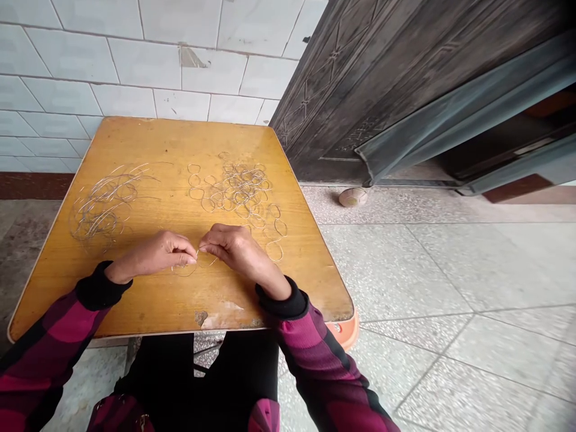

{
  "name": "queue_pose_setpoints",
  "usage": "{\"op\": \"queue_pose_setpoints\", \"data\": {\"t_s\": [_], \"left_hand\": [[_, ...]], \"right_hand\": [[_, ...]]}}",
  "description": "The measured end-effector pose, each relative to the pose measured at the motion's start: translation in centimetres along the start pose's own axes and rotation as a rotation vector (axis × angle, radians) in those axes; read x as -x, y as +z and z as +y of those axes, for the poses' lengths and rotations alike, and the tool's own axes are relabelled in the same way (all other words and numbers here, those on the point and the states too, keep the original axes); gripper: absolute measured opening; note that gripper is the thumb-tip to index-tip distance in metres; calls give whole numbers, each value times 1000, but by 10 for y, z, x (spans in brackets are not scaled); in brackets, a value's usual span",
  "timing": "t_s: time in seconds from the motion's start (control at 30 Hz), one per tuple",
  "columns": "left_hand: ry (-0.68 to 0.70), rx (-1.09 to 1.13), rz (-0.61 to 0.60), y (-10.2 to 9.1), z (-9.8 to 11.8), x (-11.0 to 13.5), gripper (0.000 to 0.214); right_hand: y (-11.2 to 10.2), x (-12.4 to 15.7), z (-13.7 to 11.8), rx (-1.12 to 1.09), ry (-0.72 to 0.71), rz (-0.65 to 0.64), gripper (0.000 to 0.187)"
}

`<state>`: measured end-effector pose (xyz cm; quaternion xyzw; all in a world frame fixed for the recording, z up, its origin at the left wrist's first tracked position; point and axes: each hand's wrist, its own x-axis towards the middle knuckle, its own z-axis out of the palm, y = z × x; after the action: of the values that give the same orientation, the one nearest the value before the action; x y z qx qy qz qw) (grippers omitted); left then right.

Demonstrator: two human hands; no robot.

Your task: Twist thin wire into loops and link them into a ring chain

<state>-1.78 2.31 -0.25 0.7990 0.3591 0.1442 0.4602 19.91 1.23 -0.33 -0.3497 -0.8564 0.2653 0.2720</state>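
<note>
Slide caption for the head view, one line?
Left hand and right hand pinch thin wire over a wooden table, beside wire loops and a wire tangle.

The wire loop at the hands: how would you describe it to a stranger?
On the yellow wooden table top, the left hand and right hand almost meet near the front edge. The thin wire loop sits at their fingers, the only one held; other wire lies loose further away.

Pink & blk check sleeve [306, 354], yellow table [148, 144]
Shiny silver wire loops [243, 192], blk cuff [279, 305], white wall tiles [112, 66] w/ gray lines, speckled gray floor tiles [405, 270].
</note>
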Motion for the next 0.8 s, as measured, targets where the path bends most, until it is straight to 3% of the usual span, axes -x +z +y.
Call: {"op": "queue_pose_setpoints", "data": {"t_s": [0.1, 0.17, 0.27, 0.4, 0.6, 0.8], "left_hand": [[-29, 39, 6, 3, 0, -1, 20], [-33, 78, 76, 5, 0, -2, 21], [-33, 134, 223, 6, -2, -2, 21], [-38, 186, 346, 8, -2, -3, 20], [-77, 309, 258, 11, 1, -4, 17], [-101, 368, 155, 9, 4, -3, 20]], "right_hand": [[1, 0, -1, -82, 19, 2, 19], [2, 0, 0, -217, 111, 74, 15], [7, -1, 3, -475, 278, 214, 25], [14, -3, 4, -665, 358, 308, 29], [15, -4, 5, -600, 356, 303, 26], [11, -3, 6, -367, 273, 310, 18]]}}
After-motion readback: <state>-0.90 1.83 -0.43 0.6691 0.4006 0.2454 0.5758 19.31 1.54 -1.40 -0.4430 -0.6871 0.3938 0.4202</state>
